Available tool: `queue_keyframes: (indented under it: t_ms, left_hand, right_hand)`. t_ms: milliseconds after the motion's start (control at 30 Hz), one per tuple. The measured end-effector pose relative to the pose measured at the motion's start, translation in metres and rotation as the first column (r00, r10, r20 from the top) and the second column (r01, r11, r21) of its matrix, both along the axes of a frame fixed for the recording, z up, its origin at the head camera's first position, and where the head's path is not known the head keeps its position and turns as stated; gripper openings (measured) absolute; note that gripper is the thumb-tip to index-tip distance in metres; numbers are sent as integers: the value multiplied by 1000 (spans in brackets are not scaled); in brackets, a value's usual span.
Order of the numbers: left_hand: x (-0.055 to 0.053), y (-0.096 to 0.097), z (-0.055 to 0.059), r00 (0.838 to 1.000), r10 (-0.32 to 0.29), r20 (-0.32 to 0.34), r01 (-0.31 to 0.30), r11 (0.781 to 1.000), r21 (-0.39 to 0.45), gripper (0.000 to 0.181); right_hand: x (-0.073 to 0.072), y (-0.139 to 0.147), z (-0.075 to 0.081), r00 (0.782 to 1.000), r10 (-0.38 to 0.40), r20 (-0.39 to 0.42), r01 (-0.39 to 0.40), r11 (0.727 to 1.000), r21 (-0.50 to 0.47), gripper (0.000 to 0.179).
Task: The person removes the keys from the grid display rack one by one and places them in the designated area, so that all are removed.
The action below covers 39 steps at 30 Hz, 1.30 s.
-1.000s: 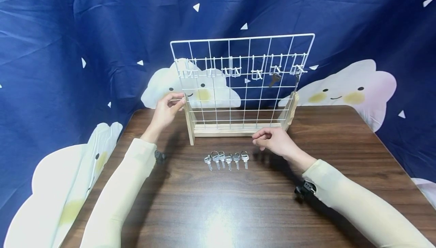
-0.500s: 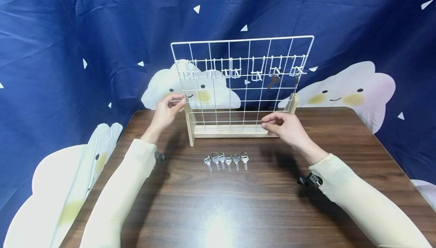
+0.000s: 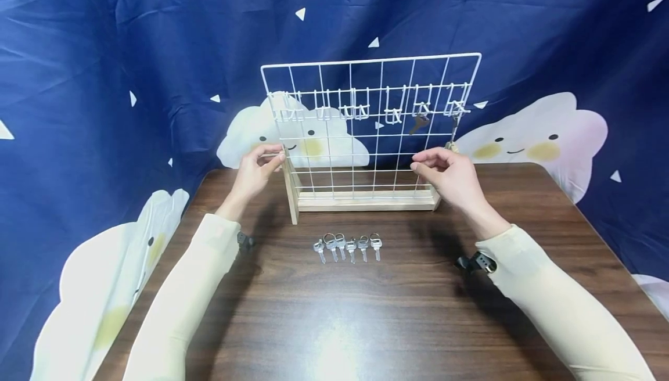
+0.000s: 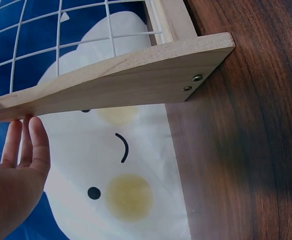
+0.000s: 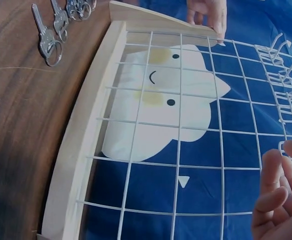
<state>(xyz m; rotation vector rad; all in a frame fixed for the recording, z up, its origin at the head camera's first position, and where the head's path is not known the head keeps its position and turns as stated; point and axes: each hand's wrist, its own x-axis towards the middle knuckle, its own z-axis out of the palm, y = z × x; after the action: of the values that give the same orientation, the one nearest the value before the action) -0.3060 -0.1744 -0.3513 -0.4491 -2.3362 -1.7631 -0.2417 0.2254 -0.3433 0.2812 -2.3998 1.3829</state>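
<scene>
A white wire grid rack (image 3: 366,154) on a wooden stand stands upright at the back of the table. My left hand (image 3: 256,169) pinches the top of its left wooden side panel (image 4: 111,80), thumb on one face and fingers on the other. In front of the grid's lower right part is my right hand (image 3: 449,178), fingers loosely bent; nothing shows between thumb and fingertips. A row of white wire hooks (image 3: 394,115) hangs on the grid above it. One dark key (image 3: 420,122) hangs from a hook near the right, another key (image 3: 456,121) at the far right.
Several silver keys (image 3: 351,247), with rings, lie in a row on the dark wooden table (image 3: 292,311) before the rack. A blue curtain (image 3: 198,32) with white clouds hangs behind the table.
My right hand has risen from above the table, right of the key row, and moved slightly right to the front of the grid. My left hand stays at the side panel.
</scene>
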Motion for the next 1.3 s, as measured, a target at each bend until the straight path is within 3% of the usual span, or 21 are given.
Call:
queue_keyframes:
  t_ms: [133, 333, 600, 900, 1033, 1300]
  left_hand:
    - [0, -1, -1, 1000, 5, -5, -5, 1000, -10, 35]
    - [0, -1, -1, 1000, 3, -9, -3, 1000, -15, 35]
    - [1, -1, 1, 1000, -2, -13, 2, 1000, -6, 34]
    - [1, -1, 1, 1000, -2, -7, 2, 1000, -5, 34]
    - [1, -1, 0, 1000, -2, -14, 1, 1000, -5, 34]
    - [-1, -1, -1, 1000, 5, -4, -5, 1000, -8, 35]
  right_hand:
    - [3, -1, 8, 999, -20, -30, 20, 1000, -24, 23]
    - [17, -9, 33, 999, -24, -42, 19, 993, -118, 24]
    - [-6, -1, 20, 995, -61, -76, 42, 972, -233, 28]
    - [8, -14, 45, 993, -69, -96, 29, 930, -367, 13]
    - [2, -14, 41, 991, -85, -104, 40, 926, -375, 16]
    - [-24, -6, 24, 984, -119, -129, 57, 912, -407, 30]
